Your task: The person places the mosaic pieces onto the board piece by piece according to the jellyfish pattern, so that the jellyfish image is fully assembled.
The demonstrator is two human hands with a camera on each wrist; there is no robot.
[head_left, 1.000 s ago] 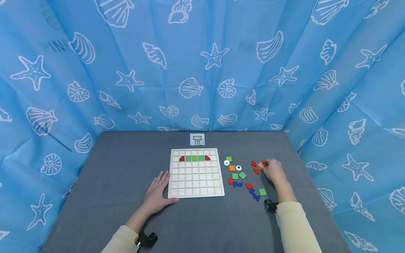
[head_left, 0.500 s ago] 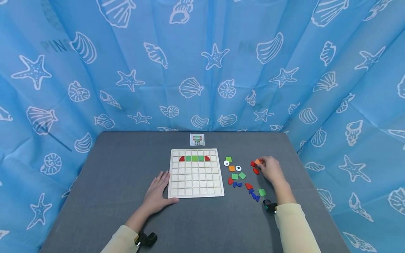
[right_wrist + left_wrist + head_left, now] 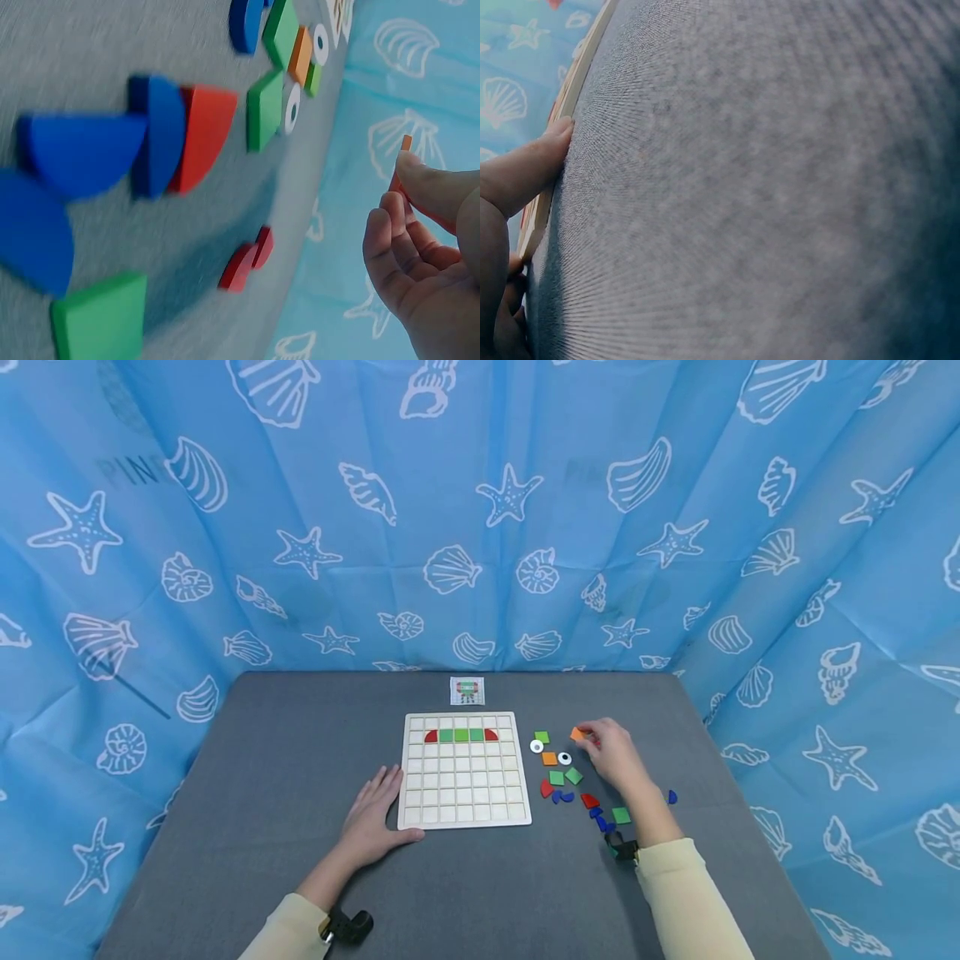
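Observation:
My left hand (image 3: 371, 818) lies at the near-left corner of a white gridded board (image 3: 467, 797), fingers straight along its left edge. In the left wrist view the thumb (image 3: 536, 169) touches the board's side. One row of the board holds red quarter-circle tiles (image 3: 491, 736) at the ends and green square tiles (image 3: 462, 736) between. My right hand (image 3: 617, 755) pinches an orange square tile (image 3: 577, 734) between thumb and fingertips, above the table. Two red pieces (image 3: 238, 267) on the table below show in the right wrist view; the hand mostly hides them from the head view.
Right of the board lie green squares (image 3: 557, 777), another orange square (image 3: 550, 759), white rings (image 3: 565, 759), red quarter-circles (image 3: 590, 801) and several blue half-circles (image 3: 567, 797). A lone blue piece (image 3: 672, 797) sits right of the forearm. A pattern card (image 3: 467, 691) stands behind the board.
My right hand has carried the orange tile leftward and slightly away from me. A blue piece shows right of the forearm, where the arm hid it earlier. My left hand has stayed put.

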